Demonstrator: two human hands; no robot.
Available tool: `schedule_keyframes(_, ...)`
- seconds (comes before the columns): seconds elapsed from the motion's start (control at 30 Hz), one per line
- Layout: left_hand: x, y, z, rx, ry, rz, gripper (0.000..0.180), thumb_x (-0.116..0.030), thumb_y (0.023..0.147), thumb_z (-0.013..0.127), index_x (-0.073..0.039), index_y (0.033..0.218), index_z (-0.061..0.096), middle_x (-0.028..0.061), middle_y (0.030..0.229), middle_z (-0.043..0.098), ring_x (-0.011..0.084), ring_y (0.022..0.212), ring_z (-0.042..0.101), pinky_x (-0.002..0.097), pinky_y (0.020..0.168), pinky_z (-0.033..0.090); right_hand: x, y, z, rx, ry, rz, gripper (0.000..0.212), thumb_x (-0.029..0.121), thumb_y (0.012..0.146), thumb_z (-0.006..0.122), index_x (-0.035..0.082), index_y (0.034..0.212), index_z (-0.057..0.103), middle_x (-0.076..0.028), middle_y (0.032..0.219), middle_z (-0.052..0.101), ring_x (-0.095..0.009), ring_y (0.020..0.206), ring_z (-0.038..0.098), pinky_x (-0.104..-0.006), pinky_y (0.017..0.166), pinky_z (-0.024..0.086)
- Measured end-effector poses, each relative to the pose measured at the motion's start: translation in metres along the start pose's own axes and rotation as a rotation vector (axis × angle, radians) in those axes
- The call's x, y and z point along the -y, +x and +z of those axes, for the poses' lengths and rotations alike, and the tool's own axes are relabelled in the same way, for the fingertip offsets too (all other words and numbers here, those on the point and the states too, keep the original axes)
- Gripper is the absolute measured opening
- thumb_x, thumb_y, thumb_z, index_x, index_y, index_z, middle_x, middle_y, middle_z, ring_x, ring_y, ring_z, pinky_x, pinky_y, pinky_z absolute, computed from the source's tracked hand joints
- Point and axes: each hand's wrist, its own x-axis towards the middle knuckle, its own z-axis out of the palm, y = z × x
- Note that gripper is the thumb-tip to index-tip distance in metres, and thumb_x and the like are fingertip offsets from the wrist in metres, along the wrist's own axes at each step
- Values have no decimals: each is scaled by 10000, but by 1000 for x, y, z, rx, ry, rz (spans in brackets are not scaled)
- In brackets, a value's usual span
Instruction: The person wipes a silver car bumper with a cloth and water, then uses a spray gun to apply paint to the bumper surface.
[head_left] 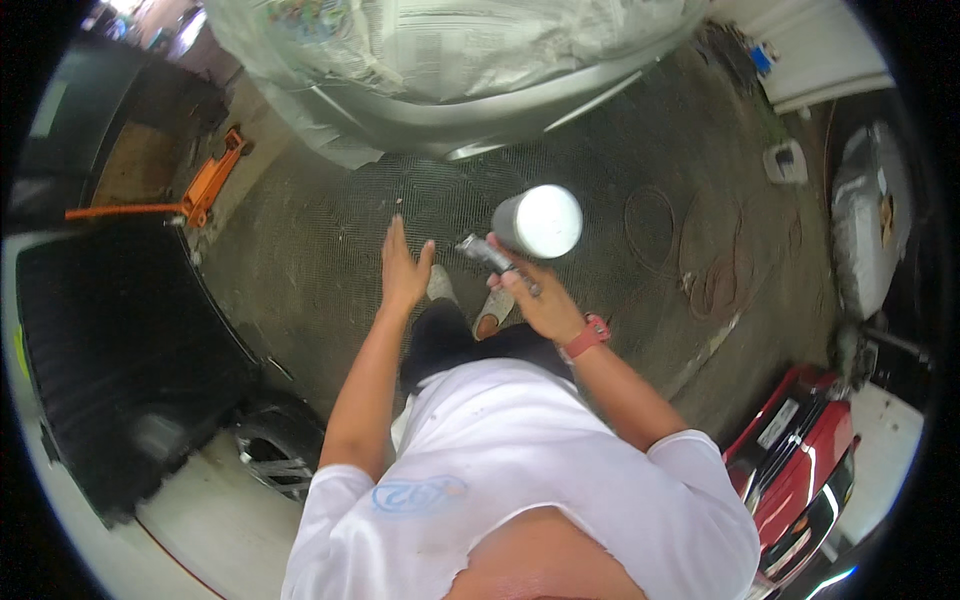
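Note:
My right hand (pixel 548 305) is wrapped round a metal spray gun (pixel 486 253), with a red watch on the wrist. A grey cup with a round white top (pixel 550 221) sits at the gun's far right side. The gun's front end points to the far left. Off to its left, my left hand (pixel 403 272) is stretched out with fingers straight and thumb apart, holding nothing. Beyond both hands is a silver car bumper (pixel 450 125), apart from the gun. Masking paper (pixel 440 50) covers the car above it.
An orange floor jack (pixel 212 180) stands at the left. Black fabric (pixel 120 350) and a wheel (pixel 278 445) are nearer on that side. Hose coils (pixel 725 275) lie on the floor at right, with a wrapped panel (pixel 868 220) and red car part (pixel 808 440) beyond.

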Motion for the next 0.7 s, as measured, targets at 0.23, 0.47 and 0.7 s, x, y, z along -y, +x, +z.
schedule_keyframes(0.23, -25, 159, 26, -193, 135, 214, 1100, -335, 1025, 746, 147, 1718, 42, 406, 1796, 33, 541, 1686, 84, 563, 1383, 158, 30, -14, -37, -295, 165, 26, 566, 302, 1160, 583, 111, 1688, 512, -144, 1621, 619, -201, 1132, 751, -378, 1077, 557)
schedule_keyframes(0.47, -93, 222, 53, -233, 75, -5, 1160, -229, 945, 715, 228, 1663, -73, 459, 1761, -127, 560, 1685, -80, 559, 1394, 60, 24, -3, -88, -361, 249, -14, 575, 307, 1163, 599, 81, 1683, 506, -139, 1679, 559, -231, 1275, 716, -379, 1108, 560)
schedule_keyframes(0.7, -158, 241, 148, -471, 136, -138, 1193, -235, 892, 705, 329, 1578, -91, 586, 1662, -136, 706, 1608, -99, 648, 1369, 6, -18, 23, -203, -285, 289, -70, 580, 315, 1159, 610, 86, 1682, 506, -149, 1706, 521, -251, 1352, 670, -396, 1145, 551)
